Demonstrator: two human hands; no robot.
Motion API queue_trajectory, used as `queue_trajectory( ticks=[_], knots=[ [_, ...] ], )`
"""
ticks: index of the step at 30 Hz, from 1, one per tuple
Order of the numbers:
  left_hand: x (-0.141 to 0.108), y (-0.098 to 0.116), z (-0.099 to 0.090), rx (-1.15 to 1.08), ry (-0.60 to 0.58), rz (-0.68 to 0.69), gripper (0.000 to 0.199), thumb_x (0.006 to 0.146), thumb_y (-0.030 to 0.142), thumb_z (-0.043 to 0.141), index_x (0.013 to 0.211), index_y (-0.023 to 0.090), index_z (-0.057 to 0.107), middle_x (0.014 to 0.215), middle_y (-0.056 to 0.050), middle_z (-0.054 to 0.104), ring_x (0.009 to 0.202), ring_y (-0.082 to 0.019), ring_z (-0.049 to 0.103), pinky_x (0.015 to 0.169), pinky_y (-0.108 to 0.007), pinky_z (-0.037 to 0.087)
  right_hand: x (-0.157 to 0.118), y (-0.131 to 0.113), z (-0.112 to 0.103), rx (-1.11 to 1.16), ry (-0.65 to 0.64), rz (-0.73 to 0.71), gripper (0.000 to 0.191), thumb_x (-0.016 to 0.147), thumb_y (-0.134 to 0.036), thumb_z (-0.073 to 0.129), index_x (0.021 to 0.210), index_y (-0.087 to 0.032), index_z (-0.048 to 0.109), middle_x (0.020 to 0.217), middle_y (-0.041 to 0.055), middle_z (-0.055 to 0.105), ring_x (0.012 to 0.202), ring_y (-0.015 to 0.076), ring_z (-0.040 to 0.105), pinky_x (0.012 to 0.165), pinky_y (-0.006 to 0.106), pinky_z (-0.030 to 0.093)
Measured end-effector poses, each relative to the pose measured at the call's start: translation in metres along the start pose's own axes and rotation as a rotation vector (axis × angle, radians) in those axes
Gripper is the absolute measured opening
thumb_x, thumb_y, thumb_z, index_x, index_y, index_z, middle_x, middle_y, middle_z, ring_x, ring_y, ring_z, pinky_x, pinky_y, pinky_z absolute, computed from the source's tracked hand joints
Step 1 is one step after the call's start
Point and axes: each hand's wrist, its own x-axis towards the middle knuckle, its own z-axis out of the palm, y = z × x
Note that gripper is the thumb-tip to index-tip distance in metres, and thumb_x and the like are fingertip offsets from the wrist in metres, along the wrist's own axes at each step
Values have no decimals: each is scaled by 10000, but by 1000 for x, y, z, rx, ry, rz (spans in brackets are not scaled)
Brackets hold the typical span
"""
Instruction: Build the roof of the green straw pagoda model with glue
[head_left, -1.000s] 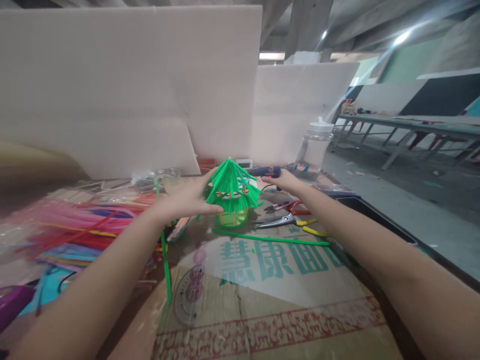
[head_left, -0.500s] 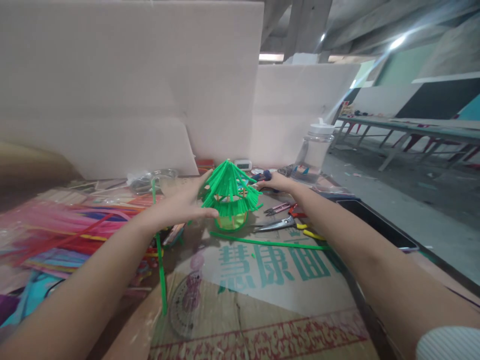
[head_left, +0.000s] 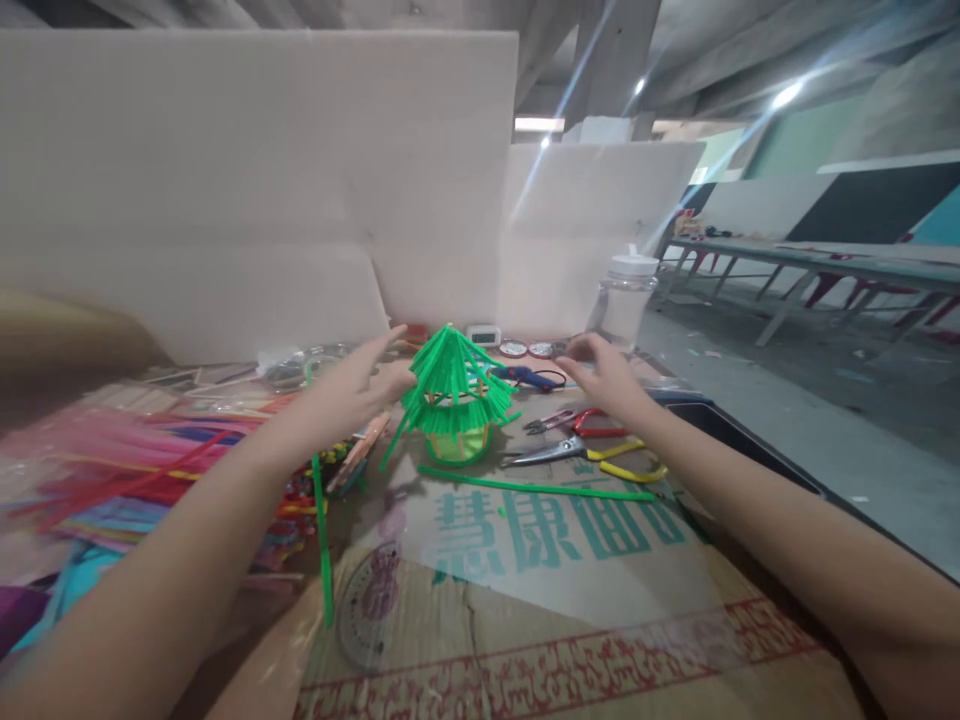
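Observation:
A small hut model of green pipe cleaners [head_left: 456,390], with a pointed two-tier roof, stands upright on the printed cardboard sheet [head_left: 570,620]. Beside its left side is my left hand [head_left: 364,390], fingers spread, thumb at or very near the roof. My right hand [head_left: 598,372] hovers to the right with curved fingers apart and nothing visible in them. Just left of those fingers lies a blue glue gun [head_left: 531,377], partly behind the model. Below that hand are yellow-handled scissors [head_left: 562,453] and red-handled pliers [head_left: 589,424].
Loose green pipe cleaners [head_left: 540,484] lie in front of the model. Bundles of coloured pipe cleaners [head_left: 172,460] cover the left side. A clear water bottle [head_left: 624,300], a small digital clock [head_left: 483,336] and white boards [head_left: 262,170] stand behind. A dark tablet-like device [head_left: 739,440] lies at right.
My right hand has drawn back to the right, off the glue gun, which lies on the table. My left hand has shifted slightly up and left, and the model stays put.

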Motion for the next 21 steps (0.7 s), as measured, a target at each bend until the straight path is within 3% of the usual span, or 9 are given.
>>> queue_trajectory(
  ticks=[1, 3, 6, 9, 12, 15, 18, 19, 21],
  knots=[
    [0, 5, -1, 5, 31, 3, 763, 894, 646, 446, 1495, 184, 367, 1477, -139, 490, 1308, -307, 509, 1082, -459, 405, -11, -11, -5, -8, 2, -60, 254, 879, -426, 607, 893, -174, 637, 914, 96, 684, 888, 231, 602, 831, 352, 455],
    [-1, 16, -1, 22, 73, 11, 707, 913, 639, 392, 1428, 160, 464, 1431, -133, 539, 1302, -301, 508, 1099, -464, 381, -33, -36, -11, -41, -186, -317, 258, 904, -421, 580, 781, -202, 639, 811, 60, 675, 780, 202, 597, 738, 319, 449],
    [-2, 28, 1, 39, 133, 13, 624, 922, 602, 389, 1311, 152, 579, 1350, -120, 609, 1253, -293, 547, 1080, -452, 400, -62, -70, -6, -113, -489, -446, 243, 935, -417, 555, 861, -222, 680, 854, 46, 701, 807, 199, 629, 736, 314, 451],
    [-3, 33, 3, 44, 157, 22, 564, 915, 571, 429, 1265, 168, 612, 1312, -107, 639, 1223, -282, 572, 1065, -435, 419, -82, -88, 11, -163, -601, -498, 295, 927, -436, 569, 1068, -197, 670, 1056, 102, 691, 946, 243, 643, 772, 340, 474],
    [-4, 34, 4, 46, 171, 27, 547, 902, 557, 464, 1262, 175, 615, 1303, -102, 647, 1218, -276, 577, 1068, -428, 419, -92, -92, 28, -178, -632, -511, 332, 898, -430, 621, 1085, -159, 666, 1119, 138, 670, 1043, 269, 620, 842, 356, 477],
    [-5, 34, 1, 51, 179, -21, 566, 886, 561, 488, 1272, 167, 613, 1297, -106, 652, 1199, -285, 591, 1062, -441, 426, -86, -87, 30, -175, -629, -514, 281, 890, -431, 635, 961, -165, 693, 1004, 115, 695, 971, 253, 635, 797, 332, 472],
    [-6, 34, -2, 56, 180, -50, 589, 881, 579, 490, 1284, 168, 612, 1300, -105, 651, 1190, -285, 598, 1070, -443, 421, -57, -68, 17, -215, -516, -373, 256, 925, -415, 578, 901, -195, 706, 850, 70, 704, 807, 218, 643, 700, 308, 444],
    [-6, 33, -3, 59, 181, -52, 590, 880, 584, 491, 1285, 172, 613, 1296, -103, 653, 1189, -282, 599, 1071, -439, 422, -43, -59, 12, -251, -451, -305, 226, 929, -377, 573, 935, -194, 705, 870, 74, 709, 823, 222, 645, 716, 312, 442],
    [-6, 32, -4, 66, 188, -56, 584, 879, 592, 498, 1285, 189, 616, 1281, -93, 664, 1185, -278, 604, 1062, -431, 434, -16, -36, 7, -261, -416, -278, 247, 916, -254, 574, 1137, -191, 667, 1097, 112, 697, 997, 244, 632, 809, 328, 441]
  ],
)
